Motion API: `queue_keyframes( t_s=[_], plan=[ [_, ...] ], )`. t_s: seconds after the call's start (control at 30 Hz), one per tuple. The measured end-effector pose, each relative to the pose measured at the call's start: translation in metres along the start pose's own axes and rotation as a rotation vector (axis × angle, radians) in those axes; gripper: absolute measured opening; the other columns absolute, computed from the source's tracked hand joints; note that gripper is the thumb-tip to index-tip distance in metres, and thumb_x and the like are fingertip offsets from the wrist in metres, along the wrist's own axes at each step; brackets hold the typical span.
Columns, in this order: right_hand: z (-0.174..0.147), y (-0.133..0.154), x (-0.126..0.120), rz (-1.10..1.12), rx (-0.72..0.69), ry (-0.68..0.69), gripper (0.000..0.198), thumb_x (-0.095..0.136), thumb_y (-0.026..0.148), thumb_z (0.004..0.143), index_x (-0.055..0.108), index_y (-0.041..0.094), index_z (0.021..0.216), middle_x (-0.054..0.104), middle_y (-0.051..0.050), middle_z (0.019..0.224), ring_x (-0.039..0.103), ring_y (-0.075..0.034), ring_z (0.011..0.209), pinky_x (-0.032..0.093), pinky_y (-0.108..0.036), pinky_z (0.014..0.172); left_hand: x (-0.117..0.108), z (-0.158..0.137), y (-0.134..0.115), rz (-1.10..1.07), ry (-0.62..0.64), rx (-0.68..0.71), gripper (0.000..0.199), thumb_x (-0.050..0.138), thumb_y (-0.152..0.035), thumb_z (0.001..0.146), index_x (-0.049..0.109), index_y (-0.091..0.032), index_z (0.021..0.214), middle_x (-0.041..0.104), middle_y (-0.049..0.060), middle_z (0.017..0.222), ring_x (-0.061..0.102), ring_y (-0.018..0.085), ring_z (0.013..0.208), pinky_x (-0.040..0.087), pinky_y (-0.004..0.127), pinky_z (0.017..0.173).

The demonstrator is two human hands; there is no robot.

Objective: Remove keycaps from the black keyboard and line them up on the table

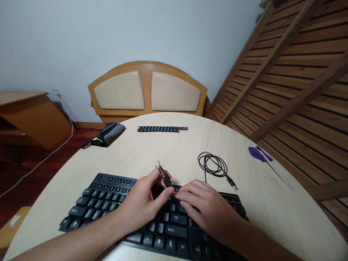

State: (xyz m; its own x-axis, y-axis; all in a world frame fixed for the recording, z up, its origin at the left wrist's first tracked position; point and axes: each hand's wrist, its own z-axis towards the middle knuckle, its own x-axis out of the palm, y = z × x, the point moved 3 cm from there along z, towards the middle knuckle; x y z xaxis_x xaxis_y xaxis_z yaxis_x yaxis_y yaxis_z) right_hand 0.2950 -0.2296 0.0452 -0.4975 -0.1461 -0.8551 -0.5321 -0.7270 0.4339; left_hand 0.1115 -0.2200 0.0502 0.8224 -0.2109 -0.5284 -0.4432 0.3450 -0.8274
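Observation:
My left hand (145,204) is closed around a keycap puller (166,178), with a dark body and thin wire prongs pointing away from me. Close beside it, the fingers of my right hand (205,204) are bent together near the puller's lower end; whatever they may pinch is hidden. Both hands are over a black keyboard (104,197). On its upper left, the two back rows show bare switches without caps, while the rows nearer me carry keycaps. My hands cover the keyboard's middle and part of its right side.
Loose black keycaps (157,129) lie in two lines toward the table's far edge. A coiled USB cable (213,165) rests behind the keyboard. At left is a grey-black pouch (107,135); at right, a purple cloth (257,154) lies under a thin white stick-like brush (276,170).

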Motion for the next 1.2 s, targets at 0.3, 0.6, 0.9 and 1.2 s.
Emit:
queue_keyframes(
  t_s=[0.3, 0.6, 0.9, 1.2],
  plan=[
    [-0.0002, -0.0005, -0.0001, 0.043, 0.051, -0.027, 0.018, 0.054, 0.016, 0.091, 0.065, 0.018, 0.106, 0.069, -0.005, 0.098, 0.058, -0.022, 0.092, 0.046, -0.039, 0.084, -0.0011, 0.0013, 0.0013, -0.047, -0.007, -0.034, 0.015, 0.051, -0.034, 0.095, 0.054, -0.019, 0.094, 0.063, 0.000, 0.078, 0.060, 0.018, 0.074, 0.047, 0.031, 0.069],
    [-0.0015, -0.0025, 0.0006, 0.037, -0.002, -0.040, 0.025, 0.053, 0.015, 0.092, 0.068, 0.022, 0.110, 0.069, -0.004, 0.098, 0.058, -0.021, 0.091, 0.046, -0.038, 0.082, -0.0004, 0.0016, 0.0044, 0.035, -0.007, -0.072, 0.017, 0.046, -0.035, 0.097, 0.053, -0.019, 0.097, 0.066, 0.002, 0.081, 0.062, 0.019, 0.074, 0.047, 0.033, 0.070],
    [-0.0010, -0.0032, -0.0004, 0.022, 0.019, -0.059, 0.020, 0.054, 0.016, 0.091, 0.069, 0.019, 0.105, 0.069, -0.006, 0.095, 0.058, -0.022, 0.090, 0.047, -0.039, 0.082, 0.0002, 0.0010, 0.0029, 0.076, 0.031, -0.060, 0.017, 0.043, -0.034, 0.098, 0.052, -0.020, 0.097, 0.065, 0.002, 0.082, 0.060, 0.019, 0.074, 0.046, 0.034, 0.071],
    [-0.0013, -0.0022, -0.0019, 0.020, 0.034, -0.060, 0.019, 0.055, 0.017, 0.090, 0.068, 0.019, 0.103, 0.069, -0.006, 0.094, 0.059, -0.022, 0.090, 0.047, -0.039, 0.082, 0.0013, -0.0017, -0.0026, 0.139, 0.086, 0.004, 0.016, 0.042, -0.032, 0.098, 0.051, -0.018, 0.100, 0.061, 0.003, 0.082, 0.056, 0.019, 0.073, 0.045, 0.034, 0.071]
  ],
)
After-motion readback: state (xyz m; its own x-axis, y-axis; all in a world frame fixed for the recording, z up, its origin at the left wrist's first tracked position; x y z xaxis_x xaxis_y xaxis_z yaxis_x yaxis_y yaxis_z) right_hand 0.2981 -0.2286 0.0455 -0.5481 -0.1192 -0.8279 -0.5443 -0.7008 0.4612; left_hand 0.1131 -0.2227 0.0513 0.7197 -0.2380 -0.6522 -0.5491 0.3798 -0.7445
